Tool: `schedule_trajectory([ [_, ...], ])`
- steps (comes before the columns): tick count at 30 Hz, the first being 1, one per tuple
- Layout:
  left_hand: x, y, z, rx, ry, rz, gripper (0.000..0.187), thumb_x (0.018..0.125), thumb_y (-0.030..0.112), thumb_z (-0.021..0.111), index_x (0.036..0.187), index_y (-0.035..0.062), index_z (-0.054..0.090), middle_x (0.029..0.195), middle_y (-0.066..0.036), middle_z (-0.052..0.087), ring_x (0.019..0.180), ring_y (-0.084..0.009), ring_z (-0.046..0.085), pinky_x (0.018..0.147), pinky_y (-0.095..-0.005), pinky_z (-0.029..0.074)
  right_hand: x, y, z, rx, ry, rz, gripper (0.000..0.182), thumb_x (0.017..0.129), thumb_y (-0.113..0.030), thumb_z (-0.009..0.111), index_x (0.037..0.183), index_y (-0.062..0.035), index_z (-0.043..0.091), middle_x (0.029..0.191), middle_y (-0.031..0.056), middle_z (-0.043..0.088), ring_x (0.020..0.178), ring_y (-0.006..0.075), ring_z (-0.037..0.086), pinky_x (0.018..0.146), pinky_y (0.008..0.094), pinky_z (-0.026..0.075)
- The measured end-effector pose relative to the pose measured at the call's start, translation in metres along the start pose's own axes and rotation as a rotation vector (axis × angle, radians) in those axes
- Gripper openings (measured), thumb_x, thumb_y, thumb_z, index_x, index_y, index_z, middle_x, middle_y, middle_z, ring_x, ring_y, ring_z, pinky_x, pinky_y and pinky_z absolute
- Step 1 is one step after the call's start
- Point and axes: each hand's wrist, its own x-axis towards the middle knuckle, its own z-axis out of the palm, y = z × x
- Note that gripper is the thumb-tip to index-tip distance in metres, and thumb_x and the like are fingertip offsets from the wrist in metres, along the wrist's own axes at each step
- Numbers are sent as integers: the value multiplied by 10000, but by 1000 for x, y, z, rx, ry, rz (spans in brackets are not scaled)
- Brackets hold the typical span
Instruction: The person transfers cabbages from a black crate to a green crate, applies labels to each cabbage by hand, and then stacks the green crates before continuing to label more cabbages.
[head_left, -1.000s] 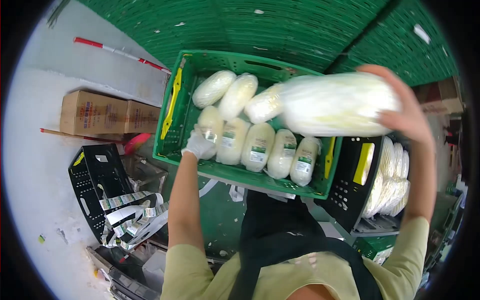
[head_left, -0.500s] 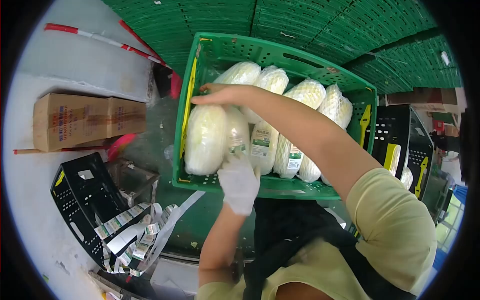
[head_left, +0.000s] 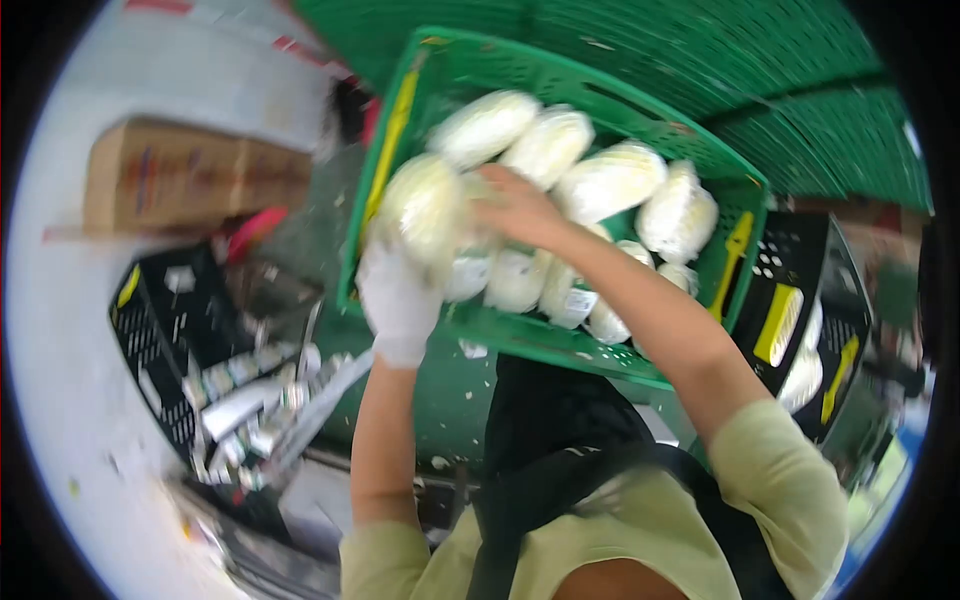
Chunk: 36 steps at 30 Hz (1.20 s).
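My left hand (head_left: 400, 300), in a white glove, is closed around the lower end of a pale wrapped napa cabbage (head_left: 425, 205) at the left end of the green crate (head_left: 455, 322). My bare right hand (head_left: 525, 208) reaches in beside that cabbage from the right. Its fingers are smeared by motion, and I cannot tell whether they grip anything. More wrapped napa cabbages lie around both hands: a back row with a white one (head_left: 485, 128), and a front row in which one carries a green-and-white label (head_left: 578, 302).
A black crate (head_left: 175, 330) at left holds tangled strips of labels (head_left: 240, 405). Behind it is a cardboard box (head_left: 190, 178). Another black crate (head_left: 790, 270) with cabbages stands at right. Stacked green crates (head_left: 700, 50) line the back.
My gloved left hand has moved left onto the end cabbage, which now stands raised and tilted. My right hand has drawn back rightward from its top. The whole view has shifted.
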Motion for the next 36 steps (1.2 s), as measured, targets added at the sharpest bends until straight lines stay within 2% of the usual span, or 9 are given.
schedule_trajectory([
  [4, -25, -5, 8, -118, 576, 222, 293, 738, -4, 636, 1028, 29, 629, 1281, -205, 536, 1160, -384, 516, 969, -454, 415, -110, -20, -30, -6, -30, 170, 494, 885, -334, 604, 1240, 5, 548, 1237, 206, 572, 1136, 339, 561, 950, 417, 452],
  [13, -293, 52, 53, -416, 258, -75, 462, 717, -24, 615, 1166, 84, 597, 1266, -174, 528, 1194, -374, 497, 1001, -462, 404, -225, -14, 27, -686, 135, -291, 308, 775, -195, 686, 1012, -42, 562, 861, 133, 587, 807, 306, 599, 643, 442, 505],
  [19, -415, -117, 31, -324, 517, -664, 388, 740, -41, 614, 1116, 50, 604, 1144, -135, 591, 1148, -302, 540, 1031, -399, 399, -225, -13, 34, -733, 230, -383, 300, 794, -144, 658, 1063, -43, 575, 854, 147, 622, 799, 324, 622, 648, 442, 512],
  [21, -431, -196, 7, -781, 839, -943, 374, 807, -31, 632, 1176, 12, 584, 1192, -105, 590, 1103, -212, 568, 1015, -352, 428, -224, -10, 36, -740, 223, -362, 296, 798, -135, 651, 1070, -50, 573, 853, 148, 623, 801, 327, 624, 650, 443, 510],
  [25, -449, -346, -63, -1011, 1182, -1004, 362, 860, 10, 671, 1201, 1, 549, 1131, -90, 617, 1048, -170, 577, 968, -301, 448, -221, 1, 40, -771, 237, -309, 278, 801, -118, 642, 1064, -64, 570, 846, 149, 620, 800, 331, 625, 647, 446, 502],
  [26, -461, -402, -53, -1033, 1273, -902, 323, 864, 104, 703, 1149, 49, 563, 1019, -48, 637, 866, -160, 620, 733, -294, 527, -222, -2, 42, -768, 221, -255, 276, 804, -105, 634, 1068, -69, 565, 834, 147, 620, 795, 334, 627, 647, 453, 498],
  [29, -481, -502, -51, -1114, 1057, -1002, 302, 898, 286, 672, 1097, 64, 623, 1071, -83, 659, 824, -189, 656, 487, -317, 517, -216, -3, 46, -768, 190, -217, 325, 797, -92, 640, 1107, -58, 550, 941, 170, 602, 891, 357, 607, 722, 456, 492],
  [32, -470, -476, -100, -1104, 708, -1349, 362, 904, 327, 667, 1125, 41, 652, 1062, -57, 683, 896, -186, 660, 688, -317, 538, -219, -18, 42, -732, 187, -241, 422, 747, -39, 681, 1141, -37, 530, 1185, 203, 528, 1132, 401, 504, 931, 453, 436],
  [36, -504, -477, -97, -1244, 407, -1136, 109, 887, 138, 669, 945, 48, 651, 778, -6, 658, 646, -80, 577, 598, -221, 406, -218, -46, 64, -778, 473, -167, 400, 754, -54, 695, 1128, -26, 559, 1283, 218, 495, 1213, 416, 453, 1016, 457, 384],
])
